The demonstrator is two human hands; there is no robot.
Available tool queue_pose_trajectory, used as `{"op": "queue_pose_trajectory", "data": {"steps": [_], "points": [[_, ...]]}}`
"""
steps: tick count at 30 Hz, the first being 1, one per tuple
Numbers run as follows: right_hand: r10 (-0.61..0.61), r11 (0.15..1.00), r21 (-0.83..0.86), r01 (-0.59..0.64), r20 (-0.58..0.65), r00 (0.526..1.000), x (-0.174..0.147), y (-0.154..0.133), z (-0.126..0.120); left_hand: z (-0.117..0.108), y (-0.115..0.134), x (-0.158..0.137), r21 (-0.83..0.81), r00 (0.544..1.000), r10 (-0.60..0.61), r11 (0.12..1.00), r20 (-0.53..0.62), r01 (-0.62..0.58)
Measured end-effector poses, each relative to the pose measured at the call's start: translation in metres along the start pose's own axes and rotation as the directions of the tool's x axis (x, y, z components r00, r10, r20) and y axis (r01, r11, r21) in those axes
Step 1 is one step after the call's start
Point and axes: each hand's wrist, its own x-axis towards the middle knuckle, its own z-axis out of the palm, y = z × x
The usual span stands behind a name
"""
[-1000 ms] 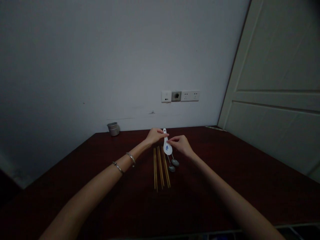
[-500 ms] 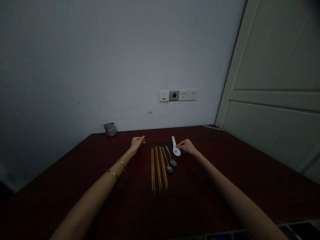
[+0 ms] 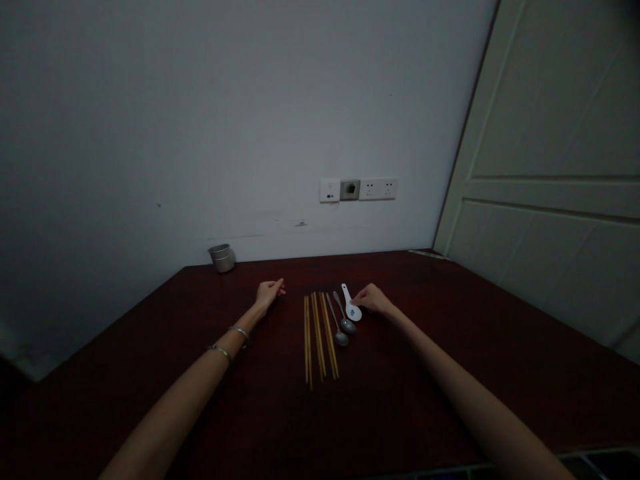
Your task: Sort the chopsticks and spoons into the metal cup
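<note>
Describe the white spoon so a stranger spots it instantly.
On the dark red table, look right of the chopsticks. At the row's right end, touching the right hand, lies the white spoon, whose blue motif distinguishes it from two metal spoons.

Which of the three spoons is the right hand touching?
The blue-marked white spoon, rightmost of the three; the two grey metal spoons lie left of it, untouched.

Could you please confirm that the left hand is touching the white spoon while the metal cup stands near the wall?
Not quite: the head view shows the right hand, not the left hand, touching the white spoon; the metal cup does stand near the wall.
</note>
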Motion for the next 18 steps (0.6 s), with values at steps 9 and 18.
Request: {"op": "queue_pose_trajectory", "data": {"steps": [9, 18], "points": [[-0.016, 0.998, -0.065, 0.018, 0.019, 1.000, 0.0037, 0.0034, -0.0019, -0.0003, -0.0024, -0.0016, 0.020, 0.999, 0.034, 0.999, 0.015, -0.034], [0.026, 0.999, -0.047, -0.024, 0.035, 0.999, 0.0005, 0.0019, -0.0039, -0.0006, -0.0052, -0.0008, 0.026, 0.998, 0.060, 0.998, 0.030, -0.061]]}}
